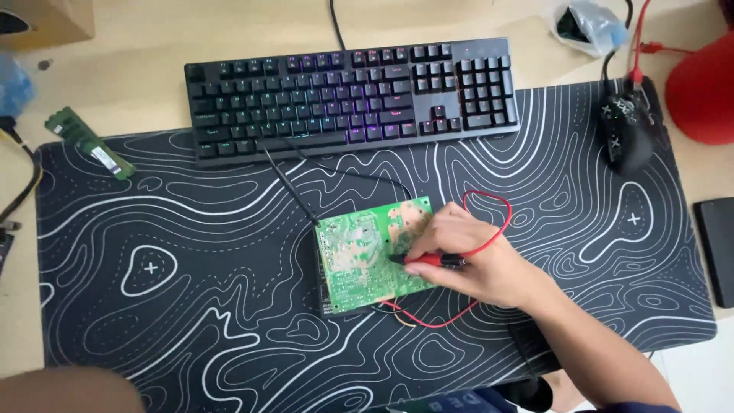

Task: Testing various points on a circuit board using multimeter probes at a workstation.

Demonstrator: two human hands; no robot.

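A green circuit board [359, 256] lies solder side up in the middle of the black desk mat [191, 252]. My right hand [466, 256] rests on the board's right edge and pinches a red test probe [436, 261], its tip touching the board. The probe's red lead [493, 222] loops behind the hand and under the board. A black probe [294, 195] lies with its tip at the board's upper left corner, its black lead running toward the keyboard. Only a blurred bit of my left arm [69, 390] shows at the bottom left; the hand itself is out of view.
A black backlit keyboard [352, 95] sits at the mat's far edge. A black mouse [627, 130] is at the upper right, beside a red object [703, 88]. A green memory stick [88, 141] lies at the upper left. A dark flat device [719, 248] sits off the mat's right edge.
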